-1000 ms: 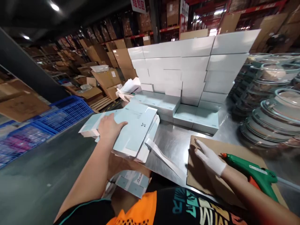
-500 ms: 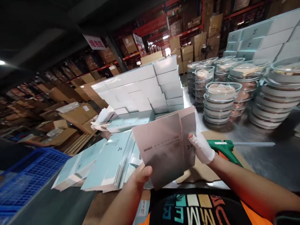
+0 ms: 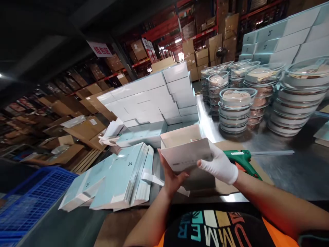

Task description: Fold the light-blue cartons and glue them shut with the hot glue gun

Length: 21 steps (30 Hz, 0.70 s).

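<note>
"What's in hand?"
"A pale grey, thin-cardboard carton (image 3: 189, 155), raised between both hands before the torso, its top gaping. I can't tell whether its lower edge touches the shiny grey metal table (image 3: 282, 175)."

"How would it handle?"
"Light, I'd judge: stiff along the folds, springy across the panels. The smooth face may slip a little, and a hard squeeze could dent it. I'd hold the folded sides, at its nine and three o'clock, with flat fingers."

"And the hands?"
"The bare left hand (image 3: 172, 175) supports it from eight o'clock, fingers up the side, thumb spread apart. The white-gloved right hand (image 3: 220, 165) is half curled around it at four o'clock, its bare-tipped thumb over the front; some fingertips are hidden."

"Around it?"
"At three o'clock, a green plastic glue gun (image 3: 240, 156) on a flat brown cardboard sheet (image 3: 260, 168). Between eight and nine, pale-blue flattened cardboard cartons (image 3: 119, 176). Farther out, glossy white stacked boxes (image 3: 142, 99) at eleven, and piled round glass-looking dishes (image 3: 235, 115) at two."
</note>
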Available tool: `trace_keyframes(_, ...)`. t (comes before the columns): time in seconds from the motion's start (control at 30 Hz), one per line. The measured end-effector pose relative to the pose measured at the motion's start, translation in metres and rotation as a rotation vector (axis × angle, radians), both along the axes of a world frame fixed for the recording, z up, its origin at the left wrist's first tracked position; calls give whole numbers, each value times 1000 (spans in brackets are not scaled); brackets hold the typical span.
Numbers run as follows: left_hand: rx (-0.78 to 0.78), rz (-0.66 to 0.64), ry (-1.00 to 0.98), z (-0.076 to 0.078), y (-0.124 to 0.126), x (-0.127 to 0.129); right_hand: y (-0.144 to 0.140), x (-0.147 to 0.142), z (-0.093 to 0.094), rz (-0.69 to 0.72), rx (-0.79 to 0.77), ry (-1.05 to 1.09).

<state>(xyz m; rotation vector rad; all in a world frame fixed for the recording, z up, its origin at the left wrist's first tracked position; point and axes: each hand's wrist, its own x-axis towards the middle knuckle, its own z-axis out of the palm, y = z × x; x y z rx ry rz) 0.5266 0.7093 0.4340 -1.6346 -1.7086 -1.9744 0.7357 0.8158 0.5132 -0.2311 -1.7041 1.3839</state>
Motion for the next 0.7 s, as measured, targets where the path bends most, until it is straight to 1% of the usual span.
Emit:
trace_keyframes(0.1,96,-30,176,17,-16,-2,-3,-7,1,2,-71,2)
trace_keyframes(0.17,107,-49,228,29,-20,1,-7,-15,-1,-94,-125,-26)
trace_keyframes(0.23,155,-46,170,35,-20,5,-10,-26,-4,-246,-138,-48)
trace_keyframes(0.3,215,-31,82,34,-19,6,-12,-35,-8,-354,-110,-6)
trace_keyframes(0.33,216,-22,77,31,-19,6,-12,-38,-9,-372,-86,30)
trace_keyframes(0.4,144,-12,165,25,-22,2,-6,-37,-10,-343,-39,72)
trace_keyframes(0.47,59,3,234,24,-26,-3,8,-24,-8,-302,22,20)
trace_keyframes(0.5,52,20,218,26,-27,-6,17,-13,-8,-321,69,-48)
trace_keyframes(0.53,61,41,171,30,-29,-9,28,1,-8,-380,128,-159)
trace_keyframes(0.57,71,63,115,36,-30,-10,40,16,-9,-462,193,-319)
trace_keyframes(0.6,79,81,63,42,-30,-12,51,32,-13,-570,256,-529)
trace_keyframes(0.63,81,92,21,49,-30,-12,62,48,-19,-654,294,-789)
trace_keyframes(0.67,80,97,-15,56,-29,-13,70,63,-28,-668,292,-1054)
trace_keyframes(0.7,73,97,-52,62,-28,-12,77,76,-39,-629,257,-1267)
